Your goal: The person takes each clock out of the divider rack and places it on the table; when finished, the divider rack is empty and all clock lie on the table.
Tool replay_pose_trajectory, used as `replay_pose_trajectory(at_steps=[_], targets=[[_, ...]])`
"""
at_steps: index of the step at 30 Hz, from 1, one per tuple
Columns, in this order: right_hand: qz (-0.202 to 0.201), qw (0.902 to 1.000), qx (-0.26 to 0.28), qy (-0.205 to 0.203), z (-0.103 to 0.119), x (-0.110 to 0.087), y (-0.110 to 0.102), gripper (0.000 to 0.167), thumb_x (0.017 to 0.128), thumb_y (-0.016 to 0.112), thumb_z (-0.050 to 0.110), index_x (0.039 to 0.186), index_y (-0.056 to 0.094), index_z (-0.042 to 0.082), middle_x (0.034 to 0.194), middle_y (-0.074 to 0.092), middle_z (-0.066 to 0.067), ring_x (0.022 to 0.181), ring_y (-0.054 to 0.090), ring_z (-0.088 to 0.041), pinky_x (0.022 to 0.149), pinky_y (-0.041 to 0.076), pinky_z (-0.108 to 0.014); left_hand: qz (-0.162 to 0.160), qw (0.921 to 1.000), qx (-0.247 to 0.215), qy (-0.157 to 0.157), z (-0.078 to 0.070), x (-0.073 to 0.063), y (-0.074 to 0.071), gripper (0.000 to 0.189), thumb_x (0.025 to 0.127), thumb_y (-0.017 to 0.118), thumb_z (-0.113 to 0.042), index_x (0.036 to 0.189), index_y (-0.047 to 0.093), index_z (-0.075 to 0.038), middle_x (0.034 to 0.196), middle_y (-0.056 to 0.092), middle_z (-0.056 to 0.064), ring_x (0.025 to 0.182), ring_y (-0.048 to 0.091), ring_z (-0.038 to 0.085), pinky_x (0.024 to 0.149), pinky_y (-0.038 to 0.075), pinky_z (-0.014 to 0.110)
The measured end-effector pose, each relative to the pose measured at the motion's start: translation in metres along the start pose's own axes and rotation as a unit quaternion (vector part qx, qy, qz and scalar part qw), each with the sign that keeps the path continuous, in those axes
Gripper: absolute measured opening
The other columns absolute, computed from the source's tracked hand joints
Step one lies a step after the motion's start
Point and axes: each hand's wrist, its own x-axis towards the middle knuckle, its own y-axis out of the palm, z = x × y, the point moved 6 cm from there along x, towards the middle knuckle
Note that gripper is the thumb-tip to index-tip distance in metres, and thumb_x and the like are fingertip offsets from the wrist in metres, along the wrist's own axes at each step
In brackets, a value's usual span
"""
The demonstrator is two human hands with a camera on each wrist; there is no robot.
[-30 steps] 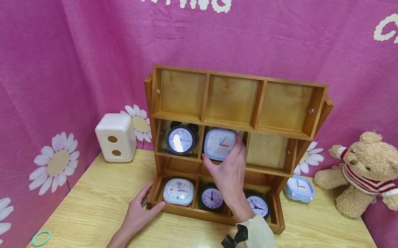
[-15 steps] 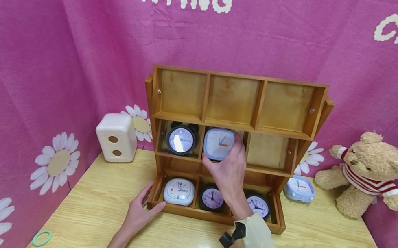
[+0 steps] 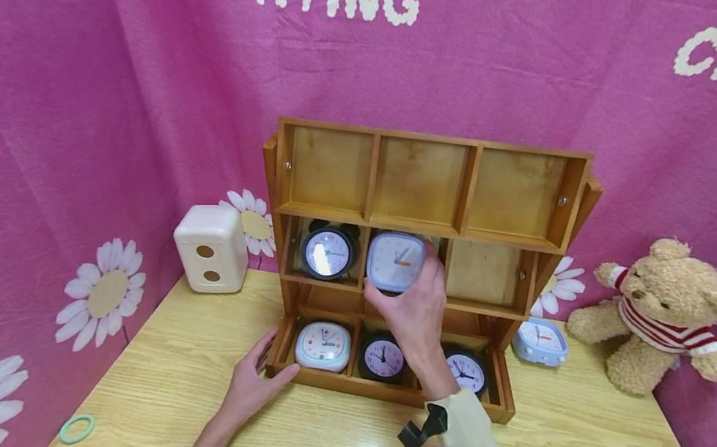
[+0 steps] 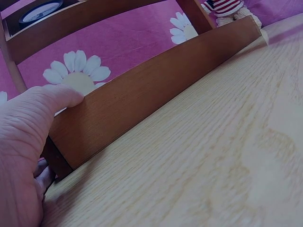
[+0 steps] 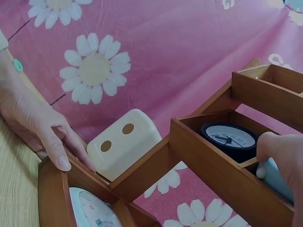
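Note:
My right hand (image 3: 412, 303) grips a light blue square alarm clock (image 3: 394, 261) by its side and lower edge, thumb below and fingers at the right. That clock sits in the middle compartment of the middle tier of a wooden display rack (image 3: 424, 228). To its left stands a black twin-bell alarm clock (image 3: 327, 252). My left hand (image 3: 250, 381) holds the front left corner of the rack's bottom tier; in the left wrist view its thumb hooks over the front board (image 4: 142, 90). A white rounded clock (image 3: 323, 345) and two black round clocks (image 3: 383, 357) fill the bottom tier.
Another light blue clock (image 3: 540, 341) lies on the table right of the rack, near a teddy bear (image 3: 660, 317) in a striped sweater. A cream box with two holes (image 3: 212, 247) stands at the left. A green ring (image 3: 76, 429) lies at the front left edge.
My right hand and the light blue clock shift only very slightly within the compartment. The left hand keeps its hold on the rack corner.

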Motion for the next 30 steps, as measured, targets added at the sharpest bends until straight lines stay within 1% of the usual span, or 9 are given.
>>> replay_pose_trajectory(at_steps=[3,6,10,13,18,22,26,30], targets=[[0.006,0.9999,0.013,0.002,0.001,0.001,-0.003,0.109,0.067,0.095,0.041,0.152,0.041,0.002,0.128,0.059,-0.02,0.109,0.061,-0.034,0.089,0.058,-0.052,0.002,1.0,-0.003,-0.002,0.0,0.0,0.0,0.086,0.087,0.086,-0.022,0.159,0.041,-0.004,0.159,0.047,0.019,0.145,0.046,0.039,0.121,0.036,0.054],[0.013,0.9997,0.023,-0.002,0.002,0.001,-0.007,0.109,0.067,0.094,0.043,0.152,0.041,0.002,0.129,0.059,-0.018,0.11,0.06,-0.033,0.09,0.059,-0.051,0.003,1.0,-0.004,-0.005,-0.002,-0.001,0.0,0.087,0.087,0.086,-0.022,0.159,0.041,-0.004,0.159,0.047,0.018,0.145,0.046,0.038,0.121,0.036,0.052],[0.02,0.9994,0.03,-0.003,0.003,-0.001,-0.014,0.109,0.068,0.093,0.045,0.153,0.04,0.002,0.132,0.058,-0.017,0.111,0.06,-0.031,0.091,0.059,-0.051,0.001,1.0,-0.002,0.0,-0.003,-0.001,-0.001,0.087,0.087,0.086,-0.022,0.159,0.041,-0.003,0.159,0.047,0.019,0.145,0.046,0.04,0.121,0.036,0.053],[0.018,0.9993,0.032,-0.002,0.005,-0.002,-0.02,0.109,0.067,0.094,0.046,0.152,0.041,0.002,0.131,0.058,-0.018,0.11,0.059,-0.031,0.089,0.06,-0.051,0.0,1.0,0.0,0.001,-0.002,-0.001,-0.001,0.086,0.088,0.086,-0.022,0.158,0.041,-0.003,0.159,0.047,0.02,0.144,0.046,0.04,0.121,0.036,0.053],[0.008,0.9991,0.034,-0.021,0.01,-0.004,-0.03,0.108,0.066,0.093,0.046,0.149,0.043,0.0,0.133,0.056,-0.02,0.109,0.059,-0.032,0.087,0.061,-0.051,-0.001,0.9999,0.002,-0.01,-0.002,-0.002,-0.001,0.087,0.088,0.086,-0.023,0.159,0.041,-0.005,0.159,0.046,0.021,0.146,0.044,0.041,0.121,0.035,0.052],[-0.005,0.9984,0.047,-0.032,0.012,-0.006,-0.04,0.108,0.064,0.094,0.043,0.15,0.043,0.0,0.138,0.055,-0.02,0.115,0.058,-0.033,0.092,0.059,-0.053,0.001,1.0,0.003,-0.007,-0.002,-0.002,0.0,0.087,0.088,0.086,-0.023,0.159,0.04,-0.003,0.159,0.046,0.023,0.146,0.044,0.042,0.121,0.035,0.053],[-0.02,0.9977,0.057,-0.032,0.011,-0.012,-0.051,0.109,0.062,0.094,0.037,0.151,0.043,0.001,0.142,0.054,-0.019,0.119,0.057,-0.033,0.094,0.057,-0.055,0.003,0.9999,-0.001,-0.011,-0.002,-0.002,0.0,0.088,0.087,0.087,-0.022,0.16,0.04,-0.005,0.16,0.045,0.019,0.147,0.044,0.039,0.122,0.034,0.05],[-0.038,0.9973,0.056,-0.028,0.008,-0.02,-0.061,0.11,0.061,0.095,0.037,0.151,0.043,0.0,0.143,0.054,-0.019,0.119,0.057,-0.033,0.095,0.057,-0.055,0.005,1.0,0.0,-0.006,-0.002,-0.002,0.0,0.088,0.087,0.087,-0.023,0.159,0.04,-0.005,0.161,0.045,0.018,0.147,0.044,0.039,0.122,0.034,0.05]])
